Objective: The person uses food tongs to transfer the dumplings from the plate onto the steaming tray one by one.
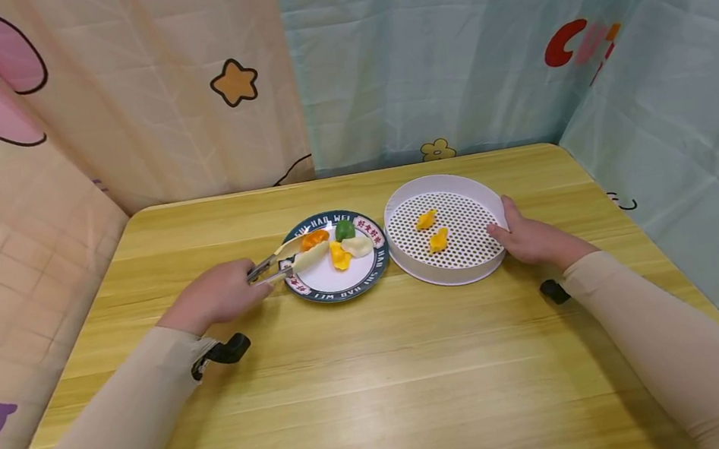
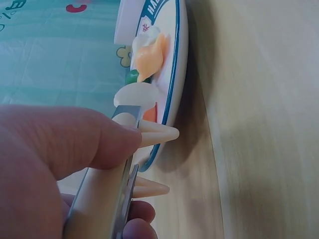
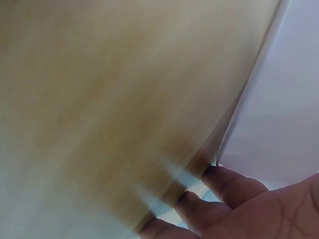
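My left hand (image 1: 224, 293) grips a pair of tongs (image 2: 97, 204) with metal arms and cream tips. The tips reach over a round plate (image 1: 339, 289) with a dark patterned rim, on either side of an orange dumpling-shaped piece (image 1: 315, 239). A green piece (image 1: 344, 230), a yellow piece (image 1: 339, 256) and a white piece (image 1: 358, 246) lie beside it. My right hand (image 1: 532, 236) holds the right wall of a round white sieve-like basket (image 1: 452, 273), thumb over the rim and fingers outside. Two yellow pieces (image 1: 425, 220) sit on its perforated bottom.
Plate and basket stand side by side, almost touching, on a wooden table (image 1: 383, 390). Printed curtains (image 1: 418, 55) hang behind the table and on both sides. A black strap end (image 1: 228, 349) sticks out at the left wrist, another (image 1: 554, 291) at the right.
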`<state>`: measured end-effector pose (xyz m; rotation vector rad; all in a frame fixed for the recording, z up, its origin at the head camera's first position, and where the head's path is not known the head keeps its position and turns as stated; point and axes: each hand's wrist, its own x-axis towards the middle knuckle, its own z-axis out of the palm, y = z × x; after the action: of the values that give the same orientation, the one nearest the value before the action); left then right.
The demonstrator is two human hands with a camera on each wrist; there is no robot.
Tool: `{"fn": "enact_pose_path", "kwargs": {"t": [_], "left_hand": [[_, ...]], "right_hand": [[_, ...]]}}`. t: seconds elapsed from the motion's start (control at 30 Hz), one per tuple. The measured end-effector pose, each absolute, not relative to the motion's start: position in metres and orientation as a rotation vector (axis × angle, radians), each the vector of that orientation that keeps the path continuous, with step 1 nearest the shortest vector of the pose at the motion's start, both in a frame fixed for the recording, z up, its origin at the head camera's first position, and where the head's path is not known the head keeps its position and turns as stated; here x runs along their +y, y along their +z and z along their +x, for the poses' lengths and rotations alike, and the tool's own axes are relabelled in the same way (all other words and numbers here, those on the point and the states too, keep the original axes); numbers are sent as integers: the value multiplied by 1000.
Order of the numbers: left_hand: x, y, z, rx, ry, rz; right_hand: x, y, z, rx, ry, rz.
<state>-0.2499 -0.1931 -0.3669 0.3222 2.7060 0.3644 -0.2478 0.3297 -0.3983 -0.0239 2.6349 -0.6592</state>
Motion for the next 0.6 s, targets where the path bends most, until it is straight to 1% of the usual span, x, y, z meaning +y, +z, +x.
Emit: {"fn": "enact_pose_path", "kwargs": {"t": [0.23, 0.6], "left_hand": [[-194, -369, -256, 2723, 362, 337], [-197, -372, -254, 2751, 354, 344]], "right_hand": [[329, -398, -248, 2626, -676, -17], [329, -398, -249, 2632, -668, -21]]}}
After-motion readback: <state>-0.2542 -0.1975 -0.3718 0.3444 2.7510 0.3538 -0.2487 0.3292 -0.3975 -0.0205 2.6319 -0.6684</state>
